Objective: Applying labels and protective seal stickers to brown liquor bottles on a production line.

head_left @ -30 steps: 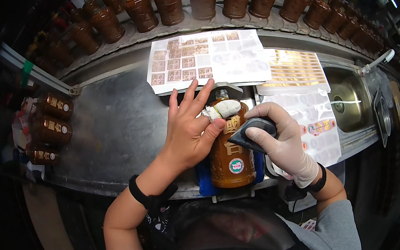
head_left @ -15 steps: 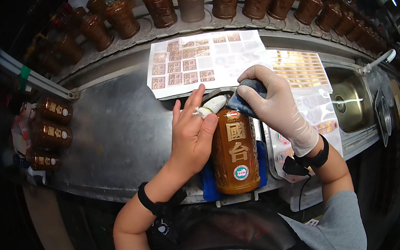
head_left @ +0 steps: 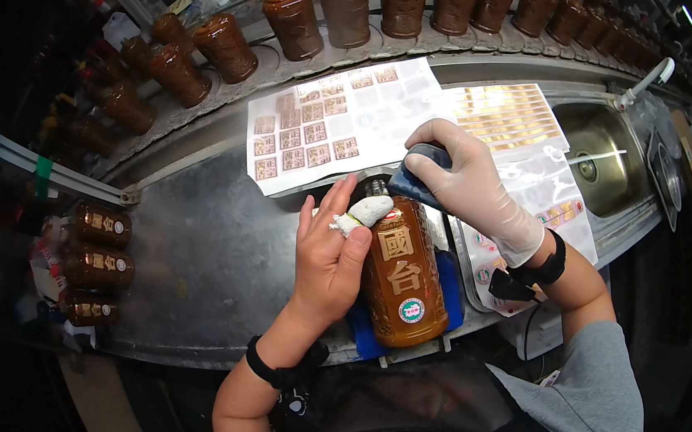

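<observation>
A brown liquor bottle (head_left: 408,281) with raised gold characters and a round green-and-white sticker lies tilted toward me on a blue support (head_left: 451,293). My bare left hand (head_left: 331,261) rests along its left side, fingers stretched. The white-wrapped index finger crosses the bottle's shoulder, partly over a small red oval label (head_left: 392,215). In my right hand (head_left: 476,178), gloved in thin white, is a dark blue pad (head_left: 420,177), gripped between thumb and fingers beside the glass neck (head_left: 377,188). Whether the pad touches the bottle I cannot tell.
Behind lie a white sticker sheet (head_left: 370,119) and a gold-striped sheet (head_left: 508,121); another sticker sheet (head_left: 546,197) is at right. Brown bottles (head_left: 291,23) line a curved conveyor (head_left: 264,61) at the back. Three bottles (head_left: 99,267) lie left. A sink (head_left: 603,159) sits at right.
My wrapped finger has slid from near the neck down onto the shoulder label. The pad has drawn slightly right, exposing the neck. Conveyor bottles have shifted right; the whole view has turned slightly.
</observation>
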Demonstrator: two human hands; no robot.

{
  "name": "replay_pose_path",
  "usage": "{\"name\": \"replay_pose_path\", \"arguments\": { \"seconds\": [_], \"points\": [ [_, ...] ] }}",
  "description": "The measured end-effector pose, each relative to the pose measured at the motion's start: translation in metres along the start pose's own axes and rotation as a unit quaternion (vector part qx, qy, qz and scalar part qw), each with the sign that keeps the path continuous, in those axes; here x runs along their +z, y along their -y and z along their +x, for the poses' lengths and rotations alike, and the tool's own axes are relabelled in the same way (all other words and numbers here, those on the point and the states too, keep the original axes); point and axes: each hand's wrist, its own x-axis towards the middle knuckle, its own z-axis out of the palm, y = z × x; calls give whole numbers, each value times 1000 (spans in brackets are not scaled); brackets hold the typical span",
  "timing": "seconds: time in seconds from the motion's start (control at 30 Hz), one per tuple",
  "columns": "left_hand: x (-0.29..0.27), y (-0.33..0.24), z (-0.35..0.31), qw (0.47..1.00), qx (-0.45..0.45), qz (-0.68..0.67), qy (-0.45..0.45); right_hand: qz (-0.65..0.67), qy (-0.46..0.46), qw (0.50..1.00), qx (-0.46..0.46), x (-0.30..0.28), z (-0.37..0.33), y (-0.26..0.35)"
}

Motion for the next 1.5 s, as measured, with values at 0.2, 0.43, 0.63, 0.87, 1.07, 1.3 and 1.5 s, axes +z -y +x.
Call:
{"name": "replay_pose_path", "arguments": {
  "seconds": [0.2, 0.43, 0.63, 0.87, 1.07, 1.3, 1.5],
  "points": [
    [-14, 9, 5, 998, 23, 58, -10, 54, -27, 998, 29, -9, -18, 8],
    [-3, 4, 10, 995, 55, 81, 35, 198, 5, 966, 166, -21, -33, -3],
    [-12, -8, 7, 964, 146, 197, 107, 267, -2, 949, 166, -24, -47, -2],
    [-14, 3, -9, 986, 77, 139, 56, 267, -14, 949, 167, -31, -63, 0],
    [-15, 4, -22, 996, 40, 85, 6, 276, -2, 944, 181, -34, -69, 0],
    [-7, 5, 10, 977, 107, 175, 52, 289, -11, 944, 157, -29, -74, 1],
    [-3, 18, 19, 994, 47, 60, 74, 290, -18, 942, 169, -32, -74, 1]
  ]
}}
